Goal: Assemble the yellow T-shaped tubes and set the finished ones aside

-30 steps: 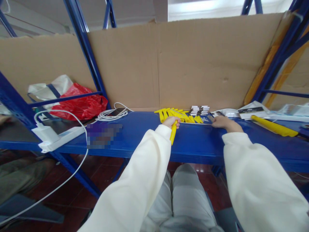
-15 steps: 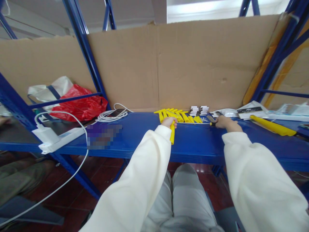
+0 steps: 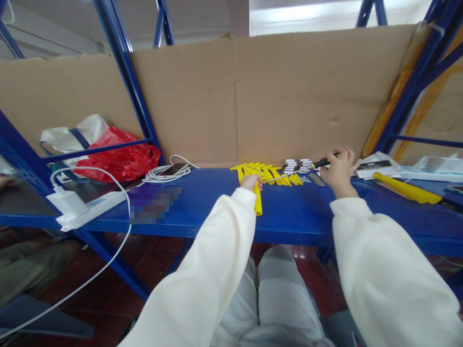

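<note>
It seems best to brace firmly the yellow piece [image 3: 258, 205] that the left hand [image 3: 250, 182] grips, jutting toward that hand's 6 o'clock; the screwdriver [image 3: 320, 164], held by the right hand [image 3: 339, 169] farther off at 3 o'clock, points to about 8 o'clock and probably wants slow, straight steering.

The screwdriver [image 3: 320, 164] slants like a bar between your right hand [image 3: 338, 169] and the yellow handle [image 3: 258, 205] in your left hand [image 3: 251, 182], blocking a straight reach to the yellow pieces [image 3: 269, 173], with the cardboard panel [image 3: 296, 96] walling off the back. You can pass over bare blue shelf [image 3: 296, 209] between your forearms, or leftward until the coiled white cable [image 3: 162, 173].
</note>
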